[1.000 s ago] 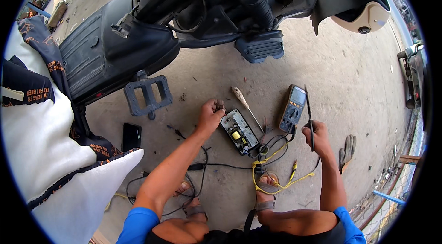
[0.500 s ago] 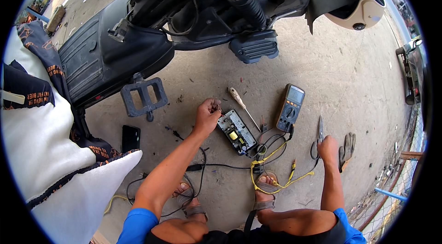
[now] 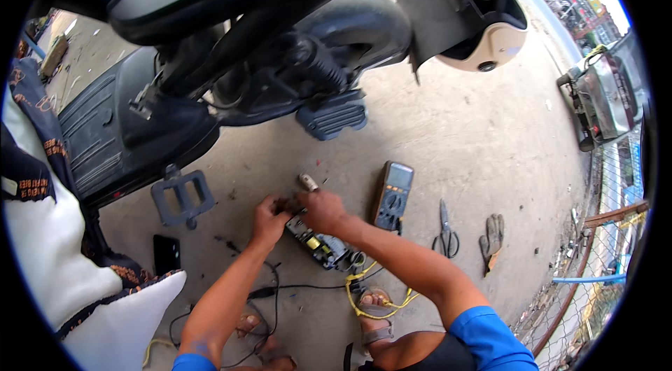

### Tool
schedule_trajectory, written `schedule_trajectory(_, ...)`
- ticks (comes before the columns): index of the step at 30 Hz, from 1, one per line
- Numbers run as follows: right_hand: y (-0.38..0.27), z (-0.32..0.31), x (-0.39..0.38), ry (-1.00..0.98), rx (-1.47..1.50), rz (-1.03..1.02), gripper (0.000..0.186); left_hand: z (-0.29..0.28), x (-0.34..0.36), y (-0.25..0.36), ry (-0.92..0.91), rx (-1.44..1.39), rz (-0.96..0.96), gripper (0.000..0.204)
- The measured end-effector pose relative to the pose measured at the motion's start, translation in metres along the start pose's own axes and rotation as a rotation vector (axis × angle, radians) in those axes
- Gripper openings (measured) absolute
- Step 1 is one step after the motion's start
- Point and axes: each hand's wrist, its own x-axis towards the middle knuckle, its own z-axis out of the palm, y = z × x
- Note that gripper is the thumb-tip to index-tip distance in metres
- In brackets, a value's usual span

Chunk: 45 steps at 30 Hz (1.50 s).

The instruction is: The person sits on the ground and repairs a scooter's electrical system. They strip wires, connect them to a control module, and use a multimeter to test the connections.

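An opened circuit board in a black case (image 3: 316, 243), with a yellow block on it, lies on the concrete in front of me. At its far left end my left hand (image 3: 269, 220) is closed in a pinch; what it holds is too small to make out. My right hand (image 3: 323, 211) reaches over the board and meets the left there, fingers closed, their tips hidden. Just beyond the right hand the pale handle of a screwdriver (image 3: 306, 180) shows. To the right lie a multimeter (image 3: 393, 194) with an orange-edged body and a pair of scissors (image 3: 445, 234).
A work glove (image 3: 492, 239) lies right of the scissors. Black and yellow cables (image 3: 353, 294) run around my sandalled feet. A phone (image 3: 166, 254) lies at left, below a pedal (image 3: 183, 197). A scooter (image 3: 259, 70) with a hanging helmet (image 3: 483, 49) stands ahead; a wire fence runs at right.
My right hand has left the scissors, which stay on the ground, and moved left to join my left hand at the board. The view has shifted, showing more of the scooter.
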Motion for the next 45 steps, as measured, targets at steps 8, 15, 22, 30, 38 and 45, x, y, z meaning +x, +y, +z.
schedule_trajectory(8,0.001,0.024,0.011,0.081,0.114,0.002,0.019,0.006,-0.004,0.015,-0.011,-0.048,-0.039,0.017)
schedule_trajectory(15,-0.008,0.022,0.011,0.088,0.167,0.15,0.031,-0.016,0.0,-0.001,-0.009,0.118,-0.028,0.014)
schedule_trajectory(22,-0.006,0.019,0.007,0.06,0.176,0.009,0.035,-0.023,0.001,0.01,-0.024,0.289,-0.061,0.004)
schedule_trajectory(30,-0.001,0.032,0.004,0.188,0.13,-0.207,0.024,-0.03,-0.009,0.026,-0.06,0.537,0.01,0.004)
schedule_trajectory(38,-0.001,0.039,0.001,0.277,0.094,-0.309,0.014,-0.029,-0.009,0.024,-0.099,0.723,0.15,0.017)
schedule_trajectory(45,-0.002,0.04,0.0,0.333,0.099,-0.353,0.01,-0.026,-0.007,0.034,-0.137,-0.025,-0.738,0.023)
